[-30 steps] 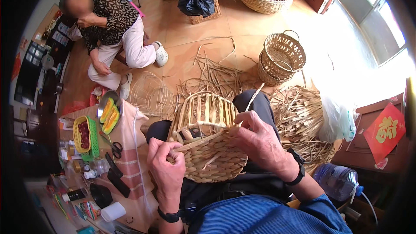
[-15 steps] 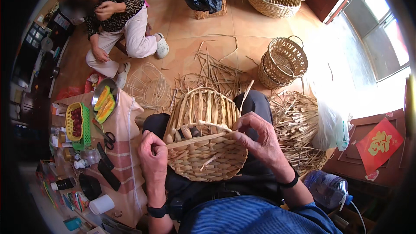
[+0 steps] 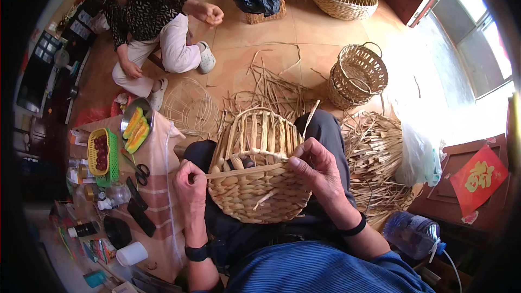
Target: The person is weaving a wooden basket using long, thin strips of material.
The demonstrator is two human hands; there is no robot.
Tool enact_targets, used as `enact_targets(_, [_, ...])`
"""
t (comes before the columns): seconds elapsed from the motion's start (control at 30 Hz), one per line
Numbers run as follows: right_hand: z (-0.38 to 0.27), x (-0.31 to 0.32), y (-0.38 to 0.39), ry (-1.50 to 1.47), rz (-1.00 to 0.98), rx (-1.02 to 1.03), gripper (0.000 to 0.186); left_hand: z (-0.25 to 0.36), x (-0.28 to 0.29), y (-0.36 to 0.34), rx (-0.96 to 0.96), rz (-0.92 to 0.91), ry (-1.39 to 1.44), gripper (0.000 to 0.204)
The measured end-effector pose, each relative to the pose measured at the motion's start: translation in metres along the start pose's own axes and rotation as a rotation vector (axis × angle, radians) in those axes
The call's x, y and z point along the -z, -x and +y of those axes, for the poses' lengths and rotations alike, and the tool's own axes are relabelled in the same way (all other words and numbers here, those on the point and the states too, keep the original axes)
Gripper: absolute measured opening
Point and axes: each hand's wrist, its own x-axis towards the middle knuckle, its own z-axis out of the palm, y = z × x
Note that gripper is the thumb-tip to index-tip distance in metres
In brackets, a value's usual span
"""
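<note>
A partly woven straw basket [image 3: 259, 198] rests on my lap. Its near side is tightly plaited, and open upright ribs form its far side. A flat straw strip [image 3: 241, 172] lies across the near side's upper edge. My left hand [image 3: 191, 187] is closed in a pinch on the strip's left end, just off the basket. At the right end of the rim, my right hand [image 3: 319, 167] pinches the strip between thumb and fingers. A loose strand [image 3: 311, 119] sticks up beside it, and a short straw end [image 3: 264, 199] pokes out of the weave.
Loose straw [image 3: 266, 89] and a bundle of strips [image 3: 374, 146] lie on the floor. Baskets [image 3: 355, 76] stand ahead right. A cloth-covered table [image 3: 163, 195] at left holds scissors [image 3: 142, 174], fruit and bottles. A seated person [image 3: 154, 27] is far left; a water jug [image 3: 408, 233] is right.
The seated person's raised hand has moved from near the head out to the right. My hands keep their pinch on the strip, with the left slightly farther from the basket.
</note>
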Motion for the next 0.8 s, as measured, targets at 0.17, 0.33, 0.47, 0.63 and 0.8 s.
enact_targets(0.17, [-0.007, 0.008, -0.002, 0.039, 0.018, 0.007, 0.010, 0.047, 0.012, 0.008, -0.051, -0.021, -0.029, 0.007])
enact_targets(0.33, [-0.052, -0.023, -0.008, 0.767, -0.140, 0.683, 0.019, 0.112, 0.031, 0.023, -0.130, -0.182, 0.177, 0.009])
enact_targets(0.47, [-0.049, -0.058, -0.002, 0.435, -0.406, 0.564, 0.021, 0.130, 0.026, 0.024, -0.206, -0.272, 0.275, 0.008])
enact_targets(0.63, [-0.069, -0.033, 0.004, 0.508, -0.253, 0.469, 0.017, 0.137, -0.002, 0.019, -0.161, -0.291, 0.167, 0.020])
enact_targets(0.8, [-0.065, 0.001, 0.011, 0.721, -0.030, 0.447, 0.022, 0.122, -0.049, 0.013, -0.534, -0.238, -0.203, 0.043])
